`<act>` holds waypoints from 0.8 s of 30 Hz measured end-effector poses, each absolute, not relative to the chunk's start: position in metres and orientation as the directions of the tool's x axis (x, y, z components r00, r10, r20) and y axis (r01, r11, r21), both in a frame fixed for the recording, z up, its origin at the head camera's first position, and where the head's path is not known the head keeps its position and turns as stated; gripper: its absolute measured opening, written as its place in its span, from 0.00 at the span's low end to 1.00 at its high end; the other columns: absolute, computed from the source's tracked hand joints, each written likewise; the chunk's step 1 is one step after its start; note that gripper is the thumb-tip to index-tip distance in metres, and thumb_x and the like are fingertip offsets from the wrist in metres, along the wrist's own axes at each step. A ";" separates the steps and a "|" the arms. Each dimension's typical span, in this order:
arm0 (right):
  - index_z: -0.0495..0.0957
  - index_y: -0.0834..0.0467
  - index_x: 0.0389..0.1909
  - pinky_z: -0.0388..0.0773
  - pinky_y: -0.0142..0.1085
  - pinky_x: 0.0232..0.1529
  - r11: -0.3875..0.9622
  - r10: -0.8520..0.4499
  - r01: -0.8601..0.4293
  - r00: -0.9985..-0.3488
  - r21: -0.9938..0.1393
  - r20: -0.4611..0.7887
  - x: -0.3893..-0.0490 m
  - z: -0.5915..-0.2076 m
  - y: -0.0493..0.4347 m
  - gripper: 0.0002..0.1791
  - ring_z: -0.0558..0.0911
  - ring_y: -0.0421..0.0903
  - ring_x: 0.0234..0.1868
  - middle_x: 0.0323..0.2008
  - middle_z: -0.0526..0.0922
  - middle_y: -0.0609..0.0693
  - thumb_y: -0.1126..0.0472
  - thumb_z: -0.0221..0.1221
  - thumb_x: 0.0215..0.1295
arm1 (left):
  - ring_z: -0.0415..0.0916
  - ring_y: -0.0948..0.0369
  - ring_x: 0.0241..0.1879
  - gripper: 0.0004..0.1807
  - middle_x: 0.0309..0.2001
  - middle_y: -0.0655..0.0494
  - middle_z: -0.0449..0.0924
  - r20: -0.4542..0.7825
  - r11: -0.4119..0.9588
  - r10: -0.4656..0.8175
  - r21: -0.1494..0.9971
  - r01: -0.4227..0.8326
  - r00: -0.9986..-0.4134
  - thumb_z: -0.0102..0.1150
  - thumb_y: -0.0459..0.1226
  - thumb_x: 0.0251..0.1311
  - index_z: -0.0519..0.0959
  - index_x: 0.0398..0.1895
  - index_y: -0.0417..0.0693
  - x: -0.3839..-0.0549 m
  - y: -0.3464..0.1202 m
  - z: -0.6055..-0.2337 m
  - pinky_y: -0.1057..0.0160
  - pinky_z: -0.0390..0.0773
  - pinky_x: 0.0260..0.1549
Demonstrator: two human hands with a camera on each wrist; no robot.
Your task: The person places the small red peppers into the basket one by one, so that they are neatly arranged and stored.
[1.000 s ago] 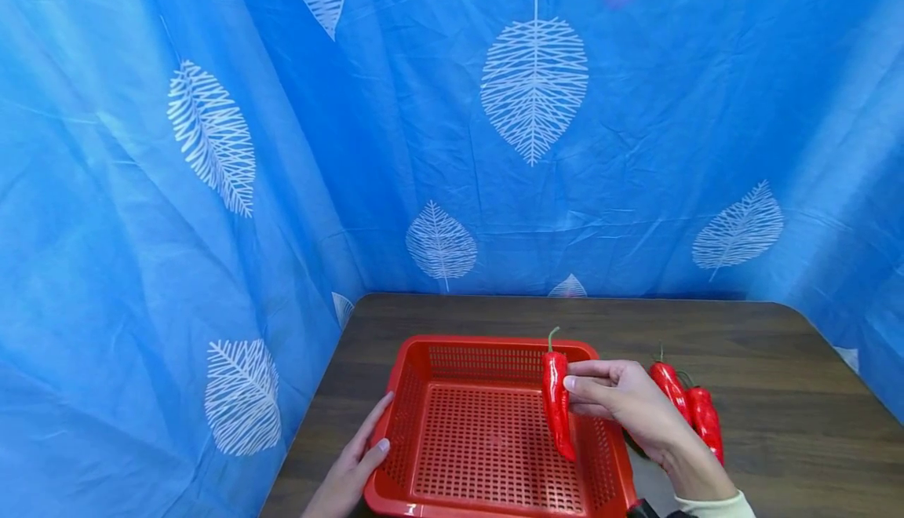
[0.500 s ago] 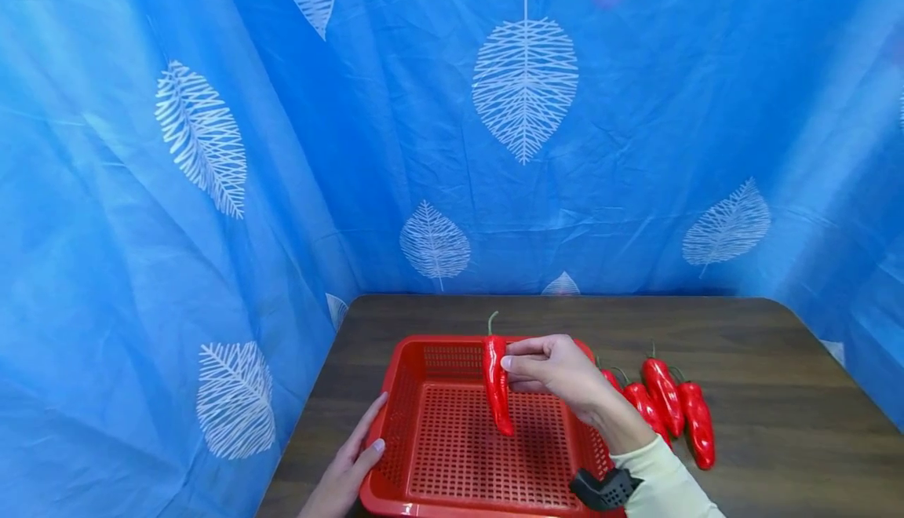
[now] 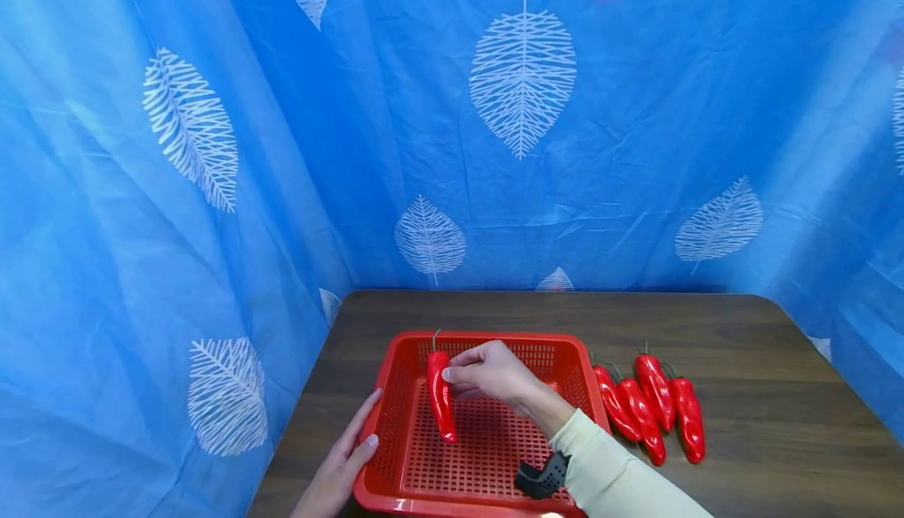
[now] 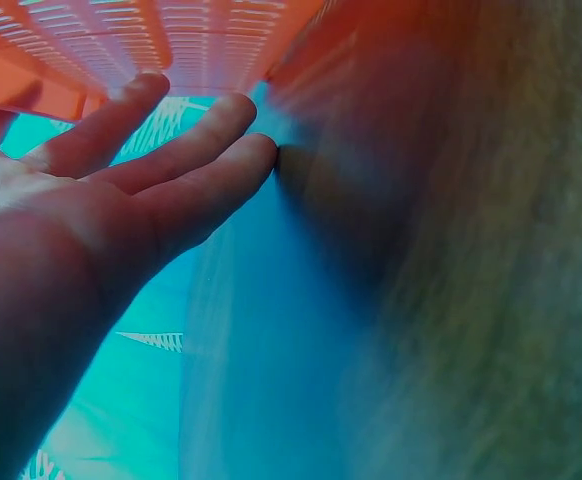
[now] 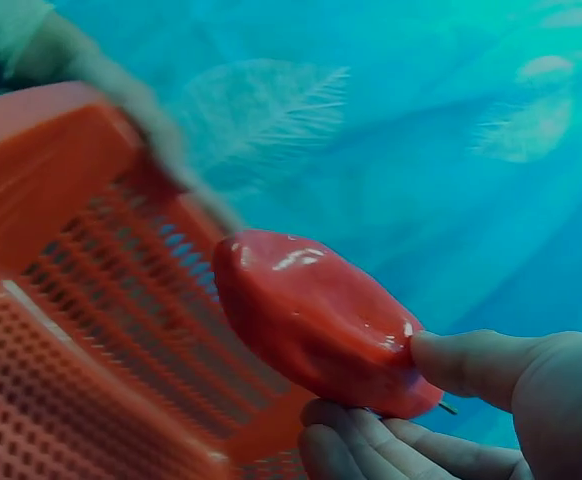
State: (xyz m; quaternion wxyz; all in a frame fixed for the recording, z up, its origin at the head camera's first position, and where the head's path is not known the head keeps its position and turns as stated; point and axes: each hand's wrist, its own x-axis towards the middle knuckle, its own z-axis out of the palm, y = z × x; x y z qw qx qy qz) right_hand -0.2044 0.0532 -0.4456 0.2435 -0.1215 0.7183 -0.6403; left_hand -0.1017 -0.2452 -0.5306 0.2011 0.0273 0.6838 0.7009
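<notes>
A glossy red pepper (image 3: 439, 396) with a thin green stem hangs upright over the left part of the red plastic basket (image 3: 487, 505). My right hand (image 3: 494, 377) pinches it near the stem end between thumb and fingers; the right wrist view shows the pepper (image 5: 316, 315) gripped, its tip pointing away. Along the basket's left side lies my left hand (image 3: 339, 459), thumb by the rim. In the left wrist view, its fingers (image 4: 196, 190) stretch out straight and spread, the tips at the outer slotted wall (image 4: 201, 40).
Several more red peppers (image 3: 653, 392) lie in a group on the dark wooden table (image 3: 763, 416), just right of the basket. Blue curtain (image 3: 621, 110) with white leaf prints surrounds the table at the back and sides. A black band (image 3: 544, 477) sits on the right wrist.
My right hand has carried the pepper leftward, from the basket's right side across to its left part. The left hand stays by the basket's left rim. The view shifts slightly.
</notes>
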 end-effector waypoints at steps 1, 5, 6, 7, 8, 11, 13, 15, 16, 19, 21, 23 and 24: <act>0.85 0.70 0.60 0.91 0.53 0.54 0.153 -0.489 0.144 -0.848 -0.978 -0.202 -0.204 -0.449 0.049 0.22 0.94 0.56 0.48 0.47 0.93 0.60 0.60 0.71 0.73 | 0.65 0.33 0.80 0.41 0.89 0.33 0.37 -0.237 0.020 0.316 0.970 -0.243 -0.919 0.47 0.49 0.87 0.37 0.92 0.68 -0.101 -0.245 -0.531 0.41 0.86 0.63; 0.87 0.70 0.56 0.93 0.50 0.50 0.168 -0.484 0.172 -0.843 -0.971 -0.233 -0.203 -0.464 0.034 0.18 0.95 0.55 0.44 0.44 0.93 0.59 0.61 0.71 0.72 | 0.66 0.32 0.79 0.41 0.89 0.32 0.40 -0.194 0.036 0.307 0.981 -0.192 -0.932 0.47 0.45 0.87 0.39 0.92 0.63 -0.100 -0.245 -0.533 0.43 0.87 0.62; 0.87 0.70 0.55 0.93 0.50 0.49 0.167 -0.479 0.180 -0.844 -0.969 -0.240 -0.203 -0.468 0.031 0.18 0.95 0.55 0.44 0.43 0.93 0.59 0.61 0.72 0.72 | 0.67 0.33 0.78 0.40 0.89 0.32 0.40 -0.182 0.040 0.304 0.983 -0.178 -0.935 0.47 0.45 0.87 0.40 0.92 0.62 -0.100 -0.246 -0.533 0.44 0.87 0.62; 0.88 0.69 0.54 0.93 0.50 0.49 0.170 -0.475 0.184 -0.845 -0.968 -0.244 -0.204 -0.471 0.028 0.17 0.94 0.55 0.43 0.43 0.93 0.59 0.62 0.72 0.72 | 0.68 0.33 0.78 0.40 0.89 0.32 0.41 -0.171 0.044 0.301 0.985 -0.166 -0.938 0.47 0.44 0.87 0.40 0.92 0.62 -0.100 -0.246 -0.534 0.44 0.87 0.62; 0.88 0.69 0.53 0.93 0.49 0.48 0.171 -0.472 0.193 -0.845 -0.966 -0.252 -0.204 -0.474 0.026 0.15 0.94 0.54 0.43 0.42 0.94 0.59 0.62 0.72 0.72 | 0.68 0.34 0.77 0.40 0.88 0.32 0.42 -0.163 0.045 0.298 0.987 -0.157 -0.941 0.47 0.44 0.87 0.41 0.92 0.61 -0.100 -0.246 -0.534 0.44 0.87 0.61; 0.89 0.69 0.50 0.94 0.48 0.46 0.175 -0.463 0.219 -0.842 -0.960 -0.276 -0.205 -0.483 0.020 0.13 0.94 0.53 0.41 0.40 0.94 0.59 0.63 0.71 0.72 | 0.71 0.36 0.76 0.40 0.89 0.33 0.43 -0.172 0.049 0.294 0.985 -0.165 -0.940 0.48 0.45 0.86 0.42 0.92 0.64 -0.102 -0.246 -0.534 0.44 0.88 0.61; 0.90 0.68 0.48 0.94 0.48 0.46 0.186 -0.456 0.231 -0.840 -0.955 -0.292 -0.205 -0.489 0.017 0.11 0.94 0.54 0.41 0.39 0.94 0.58 0.63 0.71 0.72 | 0.69 0.35 0.77 0.40 0.89 0.34 0.43 -0.181 0.054 0.289 0.983 -0.173 -0.940 0.49 0.46 0.86 0.43 0.92 0.65 -0.102 -0.246 -0.533 0.43 0.87 0.61; 0.90 0.67 0.47 0.94 0.47 0.45 0.200 -0.448 0.242 -0.839 -0.949 -0.309 -0.204 -0.494 0.013 0.11 0.94 0.54 0.40 0.37 0.94 0.57 0.63 0.71 0.72 | 0.67 0.34 0.78 0.40 0.89 0.35 0.42 -0.189 0.070 0.280 0.982 -0.176 -0.941 0.49 0.46 0.86 0.43 0.92 0.66 -0.102 -0.246 -0.532 0.42 0.87 0.62; 0.90 0.67 0.47 0.94 0.47 0.45 0.214 -0.449 0.245 -0.835 -0.946 -0.318 -0.204 -0.496 0.011 0.11 0.94 0.55 0.40 0.37 0.93 0.58 0.63 0.72 0.72 | 0.66 0.33 0.79 0.40 0.89 0.35 0.43 -0.189 0.080 0.269 0.982 -0.173 -0.944 0.50 0.46 0.86 0.44 0.92 0.67 -0.101 -0.247 -0.532 0.42 0.87 0.62; 0.92 0.65 0.45 0.94 0.44 0.42 0.262 -0.445 0.250 -0.826 -0.932 -0.346 -0.203 -0.502 0.005 0.09 0.94 0.53 0.38 0.35 0.94 0.56 0.62 0.71 0.73 | 0.62 0.32 0.81 0.40 0.90 0.38 0.43 -0.200 0.098 0.241 0.978 -0.182 -0.950 0.52 0.48 0.84 0.46 0.91 0.70 -0.100 -0.249 -0.532 0.42 0.86 0.64; 0.92 0.64 0.43 0.94 0.42 0.41 0.290 -0.436 0.269 -0.818 -0.918 -0.377 -0.204 -0.507 0.001 0.08 0.94 0.51 0.37 0.34 0.94 0.56 0.61 0.72 0.72 | 0.60 0.32 0.82 0.41 0.90 0.40 0.43 -0.199 0.098 0.235 0.979 -0.180 -0.951 0.53 0.48 0.84 0.47 0.91 0.71 -0.100 -0.249 -0.533 0.42 0.85 0.64; 0.93 0.62 0.42 0.93 0.40 0.40 0.313 -0.429 0.274 -0.813 -0.909 -0.393 -0.206 -0.508 -0.001 0.08 0.95 0.50 0.37 0.34 0.94 0.55 0.61 0.72 0.72 | 0.59 0.33 0.83 0.41 0.90 0.42 0.43 -0.195 0.092 0.238 0.980 -0.178 -0.952 0.54 0.48 0.83 0.47 0.91 0.72 -0.101 -0.249 -0.533 0.43 0.85 0.66; 0.93 0.62 0.41 0.93 0.40 0.40 0.323 -0.426 0.270 -0.814 -0.907 -0.394 -0.207 -0.510 -0.003 0.08 0.95 0.49 0.36 0.33 0.94 0.55 0.60 0.72 0.72 | 0.59 0.33 0.83 0.41 0.90 0.43 0.44 -0.191 0.087 0.242 0.981 -0.175 -0.951 0.54 0.48 0.83 0.47 0.91 0.72 -0.101 -0.249 -0.534 0.43 0.85 0.66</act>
